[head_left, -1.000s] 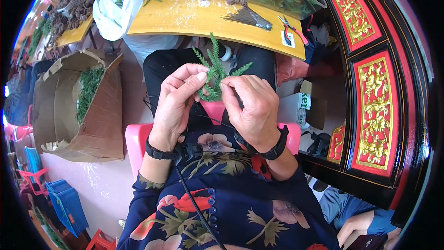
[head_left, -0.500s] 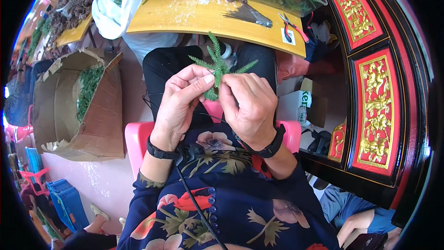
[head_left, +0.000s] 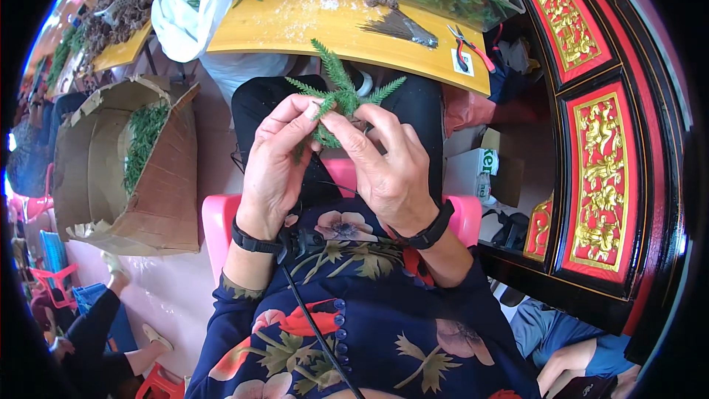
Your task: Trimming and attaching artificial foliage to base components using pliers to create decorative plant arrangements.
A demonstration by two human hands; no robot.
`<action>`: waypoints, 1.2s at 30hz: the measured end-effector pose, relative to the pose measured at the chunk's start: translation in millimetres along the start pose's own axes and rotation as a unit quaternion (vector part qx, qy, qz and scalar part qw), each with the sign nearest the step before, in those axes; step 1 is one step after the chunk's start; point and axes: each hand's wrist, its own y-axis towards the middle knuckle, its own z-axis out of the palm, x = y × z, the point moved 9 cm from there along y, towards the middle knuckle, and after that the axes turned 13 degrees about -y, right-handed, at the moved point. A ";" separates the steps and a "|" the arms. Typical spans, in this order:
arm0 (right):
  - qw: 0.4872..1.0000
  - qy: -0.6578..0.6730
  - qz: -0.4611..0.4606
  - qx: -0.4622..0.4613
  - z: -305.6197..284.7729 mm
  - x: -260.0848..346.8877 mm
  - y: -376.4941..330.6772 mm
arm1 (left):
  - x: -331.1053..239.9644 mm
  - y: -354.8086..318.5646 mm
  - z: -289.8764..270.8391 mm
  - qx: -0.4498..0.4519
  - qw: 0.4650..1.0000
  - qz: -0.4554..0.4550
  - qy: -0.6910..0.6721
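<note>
The left hand and right hand pinch the base of a green sprig cluster between fingertips, held over the lap. Compared with a second ago the cluster sits slightly more spread, perhaps turned a little, so the binding seems ongoing. Beyond lie the yellow surface, red-handled pliers and a cardboard box.

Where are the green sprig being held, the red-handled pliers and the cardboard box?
green sprig (head_left: 341, 92), head view, on its central stem.
red-handled pliers (head_left: 473, 49), head view, on a handle.
cardboard box (head_left: 166, 185), head view, on its brown outer wall.
</note>
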 end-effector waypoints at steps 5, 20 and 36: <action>1.000 -0.003 -0.014 0.021 2.7 5.9 -0.6 | -1.2 -1.6 -2.5 -0.011 1.000 -0.003 -0.002; 0.978 0.190 0.082 -0.009 11.2 -5.1 1.8 | -23.7 -11.8 12.8 0.049 0.931 0.214 0.292; 0.996 0.081 0.030 0.035 -17.8 145.1 32.7 | -138.1 -122.3 20.5 0.011 0.804 0.380 0.458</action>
